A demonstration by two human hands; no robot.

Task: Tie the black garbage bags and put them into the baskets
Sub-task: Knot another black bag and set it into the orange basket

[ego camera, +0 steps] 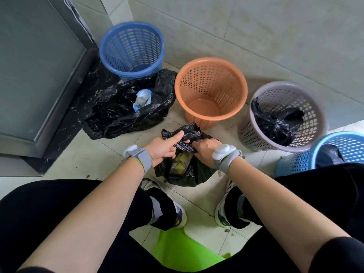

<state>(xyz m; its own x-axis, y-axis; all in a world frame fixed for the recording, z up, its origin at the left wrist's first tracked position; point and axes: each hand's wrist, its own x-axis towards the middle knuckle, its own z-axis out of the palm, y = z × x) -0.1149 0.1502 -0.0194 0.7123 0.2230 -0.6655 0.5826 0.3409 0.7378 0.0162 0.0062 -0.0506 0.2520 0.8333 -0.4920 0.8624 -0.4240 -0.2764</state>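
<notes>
Because the small black plastic garbage bag [182,170] on the tiled floor between the person's feet looks thin, limp and slippery, the left hand [165,147] and right hand [204,152] both clench its gathered neck, the sensible hold for knotting.

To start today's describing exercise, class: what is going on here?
A person bends over a tiled floor, tying up rubbish. The left hand and right hand both grip the neck of a small bag between the feet. It is not yet knotted, and yellowish contents show. A larger bag lies open beside the blue basket. The orange basket holds nothing, while the grey basket and the light-blue basket each hold a black bag.
</notes>
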